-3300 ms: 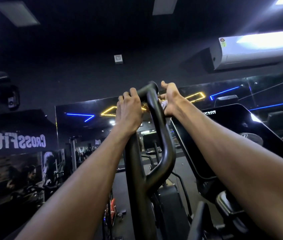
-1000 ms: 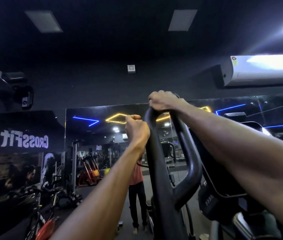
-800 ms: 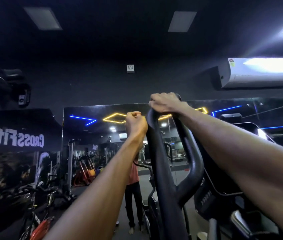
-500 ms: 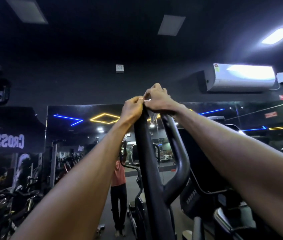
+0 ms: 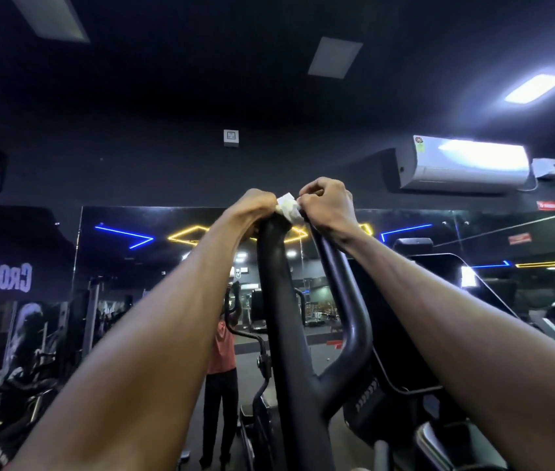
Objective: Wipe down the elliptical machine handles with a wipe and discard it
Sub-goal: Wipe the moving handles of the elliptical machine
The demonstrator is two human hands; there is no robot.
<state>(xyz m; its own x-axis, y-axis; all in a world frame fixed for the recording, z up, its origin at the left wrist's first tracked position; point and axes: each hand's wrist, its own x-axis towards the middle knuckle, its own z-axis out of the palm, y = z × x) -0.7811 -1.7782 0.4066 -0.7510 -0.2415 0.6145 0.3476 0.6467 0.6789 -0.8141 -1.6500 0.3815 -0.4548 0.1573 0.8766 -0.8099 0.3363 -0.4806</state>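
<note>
The black looped elliptical handle (image 5: 279,300) rises up the middle of the head view. A small white wipe (image 5: 288,207) sits folded over the top of the handle, between both hands. My left hand (image 5: 255,207) curls over the handle top at the wipe's left edge and grips it. My right hand (image 5: 327,205) pinches the wipe's right edge with thumb and fingers, just above the handle's right bar. Both arms reach up and forward. The fingertips are partly hidden behind the knuckles.
The elliptical's console (image 5: 439,300) slopes down to the right of the handle. A wall mirror (image 5: 154,266) ahead reflects gym machines and a standing person. An air conditioner (image 5: 463,164) hangs high on the right. Exercise bikes (image 5: 8,402) stand at the lower left.
My left hand has come up from beside the handle to its top and met the right hand. The white wipe now shows between the two hands. The camera has tilted slightly upward.
</note>
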